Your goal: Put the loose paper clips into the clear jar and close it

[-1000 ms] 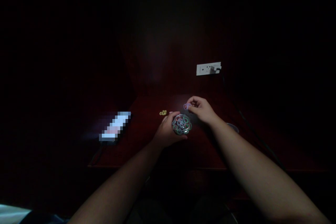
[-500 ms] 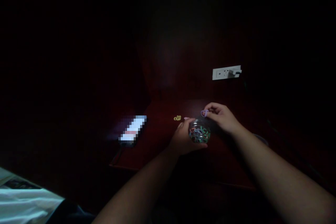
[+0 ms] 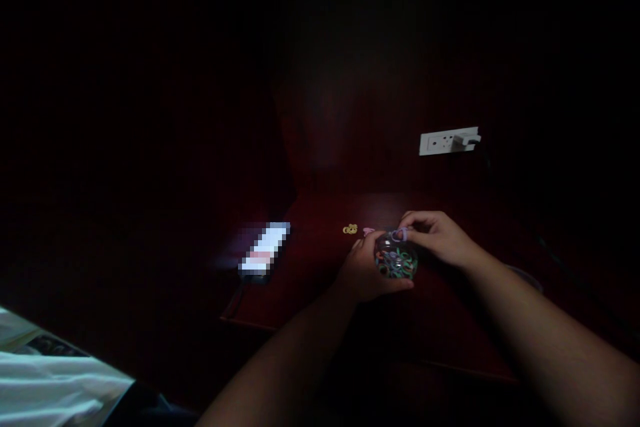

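Left hand (image 3: 367,270) wrapping around small clear jar (image 3: 396,261) of colored bands, holding it just above dark table (image 3: 320,260). Right hand (image 3: 437,237) pinching purple band (image 3: 399,235) right over jar's mouth, touching rim. Right hand nearer band.

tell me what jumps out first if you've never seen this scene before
In a very dark room, the lit phone screen glows on the dark red table, left of the hands. At centre, the left hand grips a small clear jar of coloured rings while the right hand pinches a purple ring at its mouth. A white wall socket stands out behind.
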A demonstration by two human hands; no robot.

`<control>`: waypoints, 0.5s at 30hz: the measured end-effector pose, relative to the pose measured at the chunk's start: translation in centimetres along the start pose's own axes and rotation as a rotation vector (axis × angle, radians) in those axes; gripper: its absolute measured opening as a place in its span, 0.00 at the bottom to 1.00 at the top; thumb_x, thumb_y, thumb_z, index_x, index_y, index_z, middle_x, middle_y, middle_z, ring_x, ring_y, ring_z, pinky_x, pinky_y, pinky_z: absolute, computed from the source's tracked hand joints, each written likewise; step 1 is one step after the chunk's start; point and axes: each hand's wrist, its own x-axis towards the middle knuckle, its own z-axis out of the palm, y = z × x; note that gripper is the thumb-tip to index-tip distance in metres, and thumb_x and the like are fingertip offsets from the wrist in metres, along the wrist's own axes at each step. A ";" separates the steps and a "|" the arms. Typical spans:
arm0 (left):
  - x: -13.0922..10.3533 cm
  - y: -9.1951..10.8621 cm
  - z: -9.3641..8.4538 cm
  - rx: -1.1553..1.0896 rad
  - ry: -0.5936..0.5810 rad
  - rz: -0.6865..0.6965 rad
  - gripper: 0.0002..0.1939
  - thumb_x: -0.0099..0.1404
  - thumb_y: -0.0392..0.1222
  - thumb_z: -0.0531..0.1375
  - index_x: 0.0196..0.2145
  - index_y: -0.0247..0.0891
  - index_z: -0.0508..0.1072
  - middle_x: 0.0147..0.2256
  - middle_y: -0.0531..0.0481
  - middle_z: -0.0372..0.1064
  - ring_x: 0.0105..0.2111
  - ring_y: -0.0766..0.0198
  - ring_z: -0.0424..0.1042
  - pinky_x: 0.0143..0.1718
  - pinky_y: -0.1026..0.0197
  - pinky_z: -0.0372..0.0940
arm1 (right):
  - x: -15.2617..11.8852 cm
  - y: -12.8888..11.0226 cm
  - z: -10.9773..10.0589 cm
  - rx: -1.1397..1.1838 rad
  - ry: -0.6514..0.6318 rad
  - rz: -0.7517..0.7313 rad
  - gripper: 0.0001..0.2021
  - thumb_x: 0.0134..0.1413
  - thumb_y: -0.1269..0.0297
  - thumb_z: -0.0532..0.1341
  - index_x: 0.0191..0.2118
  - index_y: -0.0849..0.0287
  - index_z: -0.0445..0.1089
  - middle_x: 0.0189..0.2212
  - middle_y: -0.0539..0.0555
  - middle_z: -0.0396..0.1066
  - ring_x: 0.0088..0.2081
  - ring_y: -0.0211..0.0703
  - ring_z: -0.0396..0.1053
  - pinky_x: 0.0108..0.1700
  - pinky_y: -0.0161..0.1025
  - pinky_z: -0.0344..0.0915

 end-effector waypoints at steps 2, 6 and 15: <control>0.0 0.0 0.0 0.001 0.007 -0.009 0.47 0.36 0.52 0.69 0.53 0.42 0.57 0.50 0.44 0.60 0.50 0.50 0.60 0.51 0.49 0.58 | 0.0 0.1 0.0 -0.017 -0.012 0.005 0.11 0.43 0.56 0.63 0.26 0.60 0.71 0.22 0.51 0.66 0.25 0.37 0.61 0.28 0.36 0.59; 0.1 -0.1 0.1 0.009 0.024 -0.016 0.47 0.35 0.53 0.69 0.53 0.41 0.57 0.50 0.44 0.60 0.50 0.50 0.60 0.51 0.49 0.57 | 0.0 0.4 -0.2 -0.052 -0.039 0.000 0.11 0.43 0.57 0.62 0.27 0.61 0.72 0.23 0.52 0.67 0.26 0.38 0.62 0.29 0.37 0.60; 0.2 -0.2 0.2 0.018 0.014 -0.040 0.47 0.35 0.54 0.69 0.53 0.42 0.56 0.50 0.44 0.60 0.50 0.51 0.60 0.50 0.50 0.58 | 0.0 0.2 -0.3 -0.078 -0.061 -0.059 0.09 0.45 0.60 0.62 0.29 0.60 0.74 0.29 0.55 0.70 0.31 0.42 0.66 0.33 0.39 0.63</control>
